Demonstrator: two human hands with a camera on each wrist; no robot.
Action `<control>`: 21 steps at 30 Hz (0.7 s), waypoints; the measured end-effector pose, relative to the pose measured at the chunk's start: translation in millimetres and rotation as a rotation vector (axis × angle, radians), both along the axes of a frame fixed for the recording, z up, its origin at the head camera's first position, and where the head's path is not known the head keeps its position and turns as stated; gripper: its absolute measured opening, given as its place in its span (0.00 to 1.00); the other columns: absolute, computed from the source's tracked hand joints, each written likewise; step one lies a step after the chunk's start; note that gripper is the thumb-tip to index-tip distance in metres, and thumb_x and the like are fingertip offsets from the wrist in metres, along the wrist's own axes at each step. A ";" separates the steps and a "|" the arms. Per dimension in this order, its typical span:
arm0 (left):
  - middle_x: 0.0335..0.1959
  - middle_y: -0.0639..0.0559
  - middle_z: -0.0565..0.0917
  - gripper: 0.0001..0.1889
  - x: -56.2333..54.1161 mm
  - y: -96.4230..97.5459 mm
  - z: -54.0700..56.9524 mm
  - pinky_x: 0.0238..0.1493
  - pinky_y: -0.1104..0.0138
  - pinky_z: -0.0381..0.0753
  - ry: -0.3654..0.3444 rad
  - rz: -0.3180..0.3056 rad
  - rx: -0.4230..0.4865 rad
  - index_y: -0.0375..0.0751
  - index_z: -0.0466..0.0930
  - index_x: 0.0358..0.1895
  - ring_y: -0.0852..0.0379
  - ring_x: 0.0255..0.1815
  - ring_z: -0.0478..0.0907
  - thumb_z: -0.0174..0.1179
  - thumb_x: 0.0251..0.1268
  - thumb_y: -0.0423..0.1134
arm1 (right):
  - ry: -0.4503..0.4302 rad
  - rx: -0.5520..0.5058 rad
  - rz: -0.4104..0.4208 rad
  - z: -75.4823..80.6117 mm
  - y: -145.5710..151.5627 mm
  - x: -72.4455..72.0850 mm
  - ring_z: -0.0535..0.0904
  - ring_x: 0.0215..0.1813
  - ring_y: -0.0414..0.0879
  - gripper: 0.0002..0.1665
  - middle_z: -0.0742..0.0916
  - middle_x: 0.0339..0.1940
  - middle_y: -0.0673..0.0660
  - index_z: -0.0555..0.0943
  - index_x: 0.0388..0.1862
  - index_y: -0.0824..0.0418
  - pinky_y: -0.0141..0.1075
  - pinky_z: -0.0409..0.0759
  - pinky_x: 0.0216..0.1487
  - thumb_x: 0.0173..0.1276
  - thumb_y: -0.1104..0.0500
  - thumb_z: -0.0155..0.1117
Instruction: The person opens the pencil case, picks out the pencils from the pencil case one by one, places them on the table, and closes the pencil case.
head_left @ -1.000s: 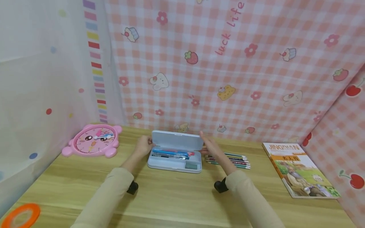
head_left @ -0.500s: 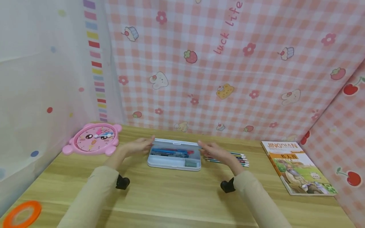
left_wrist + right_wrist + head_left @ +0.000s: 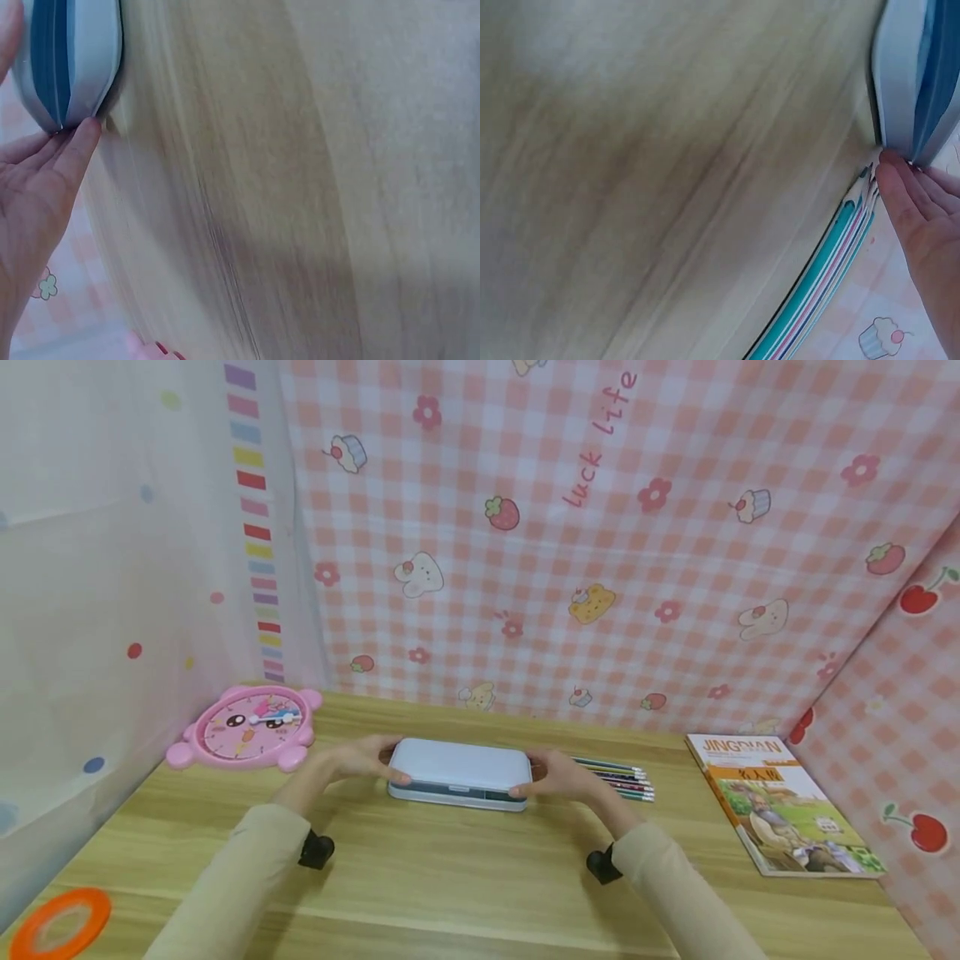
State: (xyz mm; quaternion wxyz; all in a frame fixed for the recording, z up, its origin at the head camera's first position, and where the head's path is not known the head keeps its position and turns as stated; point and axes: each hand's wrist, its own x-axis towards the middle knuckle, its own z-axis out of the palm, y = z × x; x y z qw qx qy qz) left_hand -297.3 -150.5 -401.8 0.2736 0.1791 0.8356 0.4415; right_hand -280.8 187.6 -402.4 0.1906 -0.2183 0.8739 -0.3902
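Note:
A pale blue pencil case [image 3: 461,764] lies on the table with its lid lowered nearly all the way. A dark gap shows along its front edge, and the contents are mostly hidden. My left hand [image 3: 360,758] holds the left end, thumb on the front of the lid, fingers at the side. At the right end my right hand [image 3: 562,777] holds it likewise. Both wrist views show fingertips against the ends of the case, where the lid and base stand slightly apart. Beside the right hand lie several pencils [image 3: 622,781], partly covered by it in the head view.
A pink clock [image 3: 247,731] lies at the left, and an orange ring [image 3: 60,925] lies at the near left corner. At the right is a book [image 3: 787,810]. A checked cloth [image 3: 540,552] hangs behind the wooden table [image 3: 465,885].
The pencil case lid has swung from upright down over the pens, toward the front. Both hands came down with it, and their thumbs now lie on its front edge.

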 end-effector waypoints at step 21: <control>0.67 0.24 0.54 0.47 3.5 5.1 2.4 0.71 0.48 0.49 0.090 -0.015 -0.005 0.21 0.42 0.67 0.33 0.70 0.49 0.66 0.51 0.33 | 0.015 0.141 -0.213 2.8 -24.1 6.4 0.72 0.60 0.56 0.51 0.75 0.59 0.67 0.58 0.65 0.72 0.46 0.74 0.59 0.48 0.55 0.74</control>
